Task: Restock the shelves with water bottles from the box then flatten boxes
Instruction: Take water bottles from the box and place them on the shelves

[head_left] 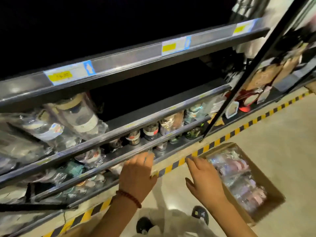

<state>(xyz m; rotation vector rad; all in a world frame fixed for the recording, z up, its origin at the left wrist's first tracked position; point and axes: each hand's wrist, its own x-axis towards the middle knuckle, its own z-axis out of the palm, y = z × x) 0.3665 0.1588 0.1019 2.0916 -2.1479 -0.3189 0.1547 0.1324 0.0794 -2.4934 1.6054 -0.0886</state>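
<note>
Many wrapped water bottles (237, 177) fill the open box (266, 204) on the floor. Just left of the box hovers the right hand (203, 178), fingers spread, holding nothing; the left hand (138, 173), likewise loose, is farther left.

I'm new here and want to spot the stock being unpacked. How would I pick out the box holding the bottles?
Start at the dark metal shelving unit and follow the yellow-and-black striped floor tape along its base. The open brown cardboard box sits on the pale floor just outside that tape, beside the person's right hand. Nothing else on the floor holds shrink-wrapped clear plastic bottles.
</note>
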